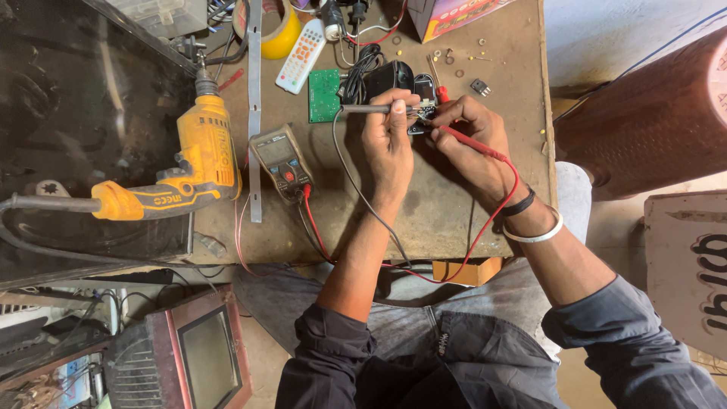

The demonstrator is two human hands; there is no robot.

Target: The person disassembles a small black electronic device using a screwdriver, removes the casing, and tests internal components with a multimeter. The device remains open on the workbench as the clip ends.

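My left hand point(388, 136) grips the black test probe point(367, 109), which lies sideways with its tip toward the right. In my right hand point(471, 140) is the red test probe point(473, 144), its tip pointing up-left. Both tips meet on a small black device with a circuit board point(421, 89) on the brown workbench point(439, 212). Red and black leads run from the probes down to a grey multimeter point(282, 161) lying left of my left hand. A green circuit board point(325, 95) lies just beyond the meter.
A yellow power drill point(189, 170) rests at the bench's left edge beside a metal strip point(254, 113). At the back are a white remote point(300, 57), yellow tape roll point(284, 34), red-handled screwdriver point(438, 79), cardboard box point(454, 15). A small old monitor point(208, 356) stands below left.
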